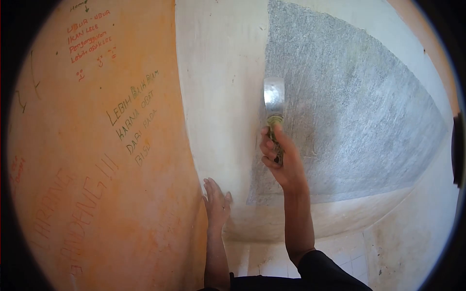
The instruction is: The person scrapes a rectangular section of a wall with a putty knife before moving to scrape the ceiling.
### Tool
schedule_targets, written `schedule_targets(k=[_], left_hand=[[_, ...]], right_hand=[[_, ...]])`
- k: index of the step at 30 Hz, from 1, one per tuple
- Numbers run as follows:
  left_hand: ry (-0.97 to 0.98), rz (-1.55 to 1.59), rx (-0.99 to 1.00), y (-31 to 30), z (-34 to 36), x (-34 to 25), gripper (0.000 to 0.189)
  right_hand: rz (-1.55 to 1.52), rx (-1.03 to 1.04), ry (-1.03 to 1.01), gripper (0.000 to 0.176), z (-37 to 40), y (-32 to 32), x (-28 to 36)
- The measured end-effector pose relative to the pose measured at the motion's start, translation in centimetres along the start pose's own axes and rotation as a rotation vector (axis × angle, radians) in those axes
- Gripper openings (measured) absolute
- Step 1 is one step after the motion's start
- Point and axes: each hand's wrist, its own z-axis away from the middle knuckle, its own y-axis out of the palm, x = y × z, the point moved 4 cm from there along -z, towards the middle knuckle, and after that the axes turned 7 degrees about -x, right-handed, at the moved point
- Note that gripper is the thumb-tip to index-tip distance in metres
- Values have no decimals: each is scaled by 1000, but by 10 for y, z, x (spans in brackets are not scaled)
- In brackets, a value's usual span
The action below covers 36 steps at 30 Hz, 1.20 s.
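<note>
My right hand (284, 154) is closed around the handle of a scraper (274, 94), whose wide metal blade points upward. The blade overlaps the left border of a rough grey patch (340, 106) on the wall, beside a smooth whitish strip (221, 87). Lower and to the left, my left hand (217, 201) rests against the whitish wall near the corner with the orange wall. Its fingers are stretched upward, the thumb stands apart, and it holds nothing.
On the left rises an orange wall (155, 194) with handwriting in red and green. White tiles (352, 259) show low down, below the grey patch. A dark object (457, 150) stands at the far right edge.
</note>
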Motion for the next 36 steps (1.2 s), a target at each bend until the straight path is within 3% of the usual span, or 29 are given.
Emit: schedule_targets(k=[4,7,10,11,13,16,22,36], left_hand=[[-21,-3,-4,3,-1,0,81],[-21,3,5,1,0,3,81],[-22,-1,6,4,0,3,82],[-19,-16,3,4,-1,3,82],[-24,-15,3,4,-2,2,82],[-24,-12,0,5,0,1,82],[-18,-12,-4,1,0,0,81],[-55,15,-14,0,-1,-3,81]], right_hand=[[-396,237,138,45,-5,-7,-17],[-528,271,263,46,1,-15,-31],[-455,367,223,46,-2,-20,-34],[-458,366,221,46,-2,-20,-33],[-271,163,133,46,-4,-10,-20],[-206,100,116,45,0,-1,-9],[-269,153,232,46,5,0,-4],[-263,85,165,44,3,7,-11]])
